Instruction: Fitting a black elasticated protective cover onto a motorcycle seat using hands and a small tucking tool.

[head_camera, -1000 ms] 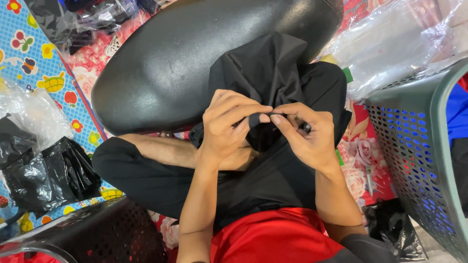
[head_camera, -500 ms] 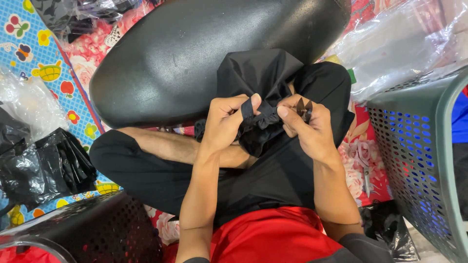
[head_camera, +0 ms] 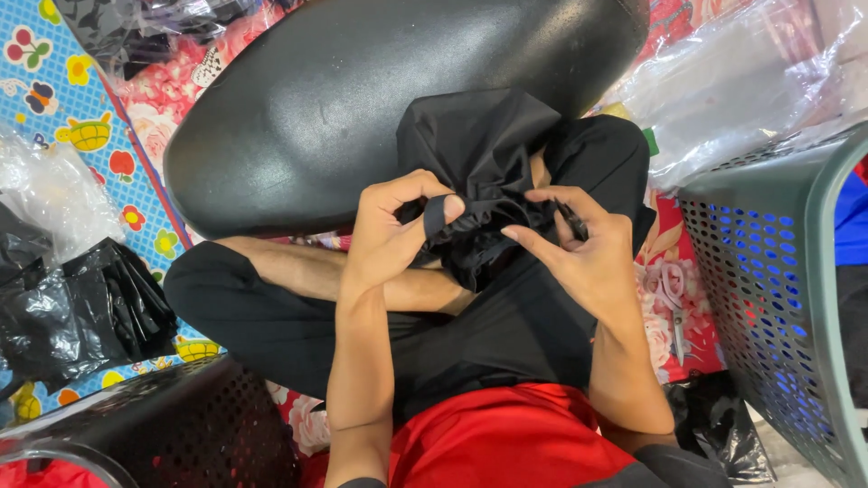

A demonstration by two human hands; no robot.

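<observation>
**op_remote:** Floor level in this feed, no desk anywhere: bright cartoon-print mat (head_camera: 63, 99) on one side, a rose-pattern cloth (head_camera: 674, 289) on the other, and a big black padded cushion (head_camera: 362, 99) filling the top. Grey-green perforated basket (head_camera: 768, 271) stands off my right, a black one (head_camera: 181, 434) is at lower left, and crumpled black plastic bags (head_camera: 81, 307) lie beside that.

**stitchwatcher:** What are the hands on?

**op_remote:** A bunched black garment (head_camera: 484, 172), sitting over my crossed legs and leaning against the cushion's edge. My left hand (head_camera: 393, 230) is closed on it, with a narrow black strap or edge band (head_camera: 434, 217) looped over the thumb. My right hand (head_camera: 583, 248) is half curled, fingers pinching into the folds, and there's a small dark thing between them I can't identify.

**stitchwatcher:** So which step?

**op_remote:** My read: working along the strap end, checking or trimming it. Next move probably needs the band kept taut on the left while the right does fine fingertip work just beside it.

**stitchwatcher:** Orientation?

**op_remote:** The bundle's long axis runs from my lap up toward the cushion, bulk pointing away from me. The band crosses the thumb roughly upright in frame, loose end toward me.
</observation>
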